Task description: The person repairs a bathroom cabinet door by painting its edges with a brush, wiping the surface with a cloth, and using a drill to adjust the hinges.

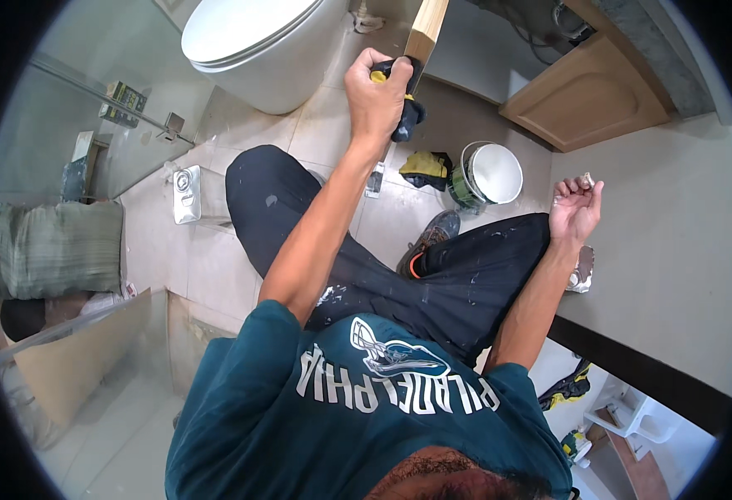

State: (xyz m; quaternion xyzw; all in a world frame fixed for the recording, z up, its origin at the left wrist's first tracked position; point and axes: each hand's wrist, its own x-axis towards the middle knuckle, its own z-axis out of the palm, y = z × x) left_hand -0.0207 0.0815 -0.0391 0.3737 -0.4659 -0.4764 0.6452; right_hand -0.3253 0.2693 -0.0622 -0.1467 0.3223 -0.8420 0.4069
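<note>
My left hand (pixel 376 96) is closed round a black-and-yellow work glove (pixel 410 117), which bunches against the edge of an upright wooden panel (pixel 427 35). The glove hides part of that edge. On the right, my right hand (pixel 577 215) is raised palm up, its fingers curled and the thumb apart. A small whitish lump (pixel 587 179) shows at the fingertips, and white smears mark the fingers. Below that hand, a crumpled silvery packet (pixel 582 271) lies partly behind my forearm. Another yellow-and-black glove (pixel 425 169) lies on the floor between my knees and the panel.
A white-mouthed bucket (pixel 497 173) stands beyond my right foot, near a wooden cabinet door (pixel 587 96). The toilet (pixel 274 67) is at the far left. A silver metal can (pixel 187 194) stands beside my left knee. A stuffed green sack (pixel 57 248) and glass panels (pixel 116 375) line the left.
</note>
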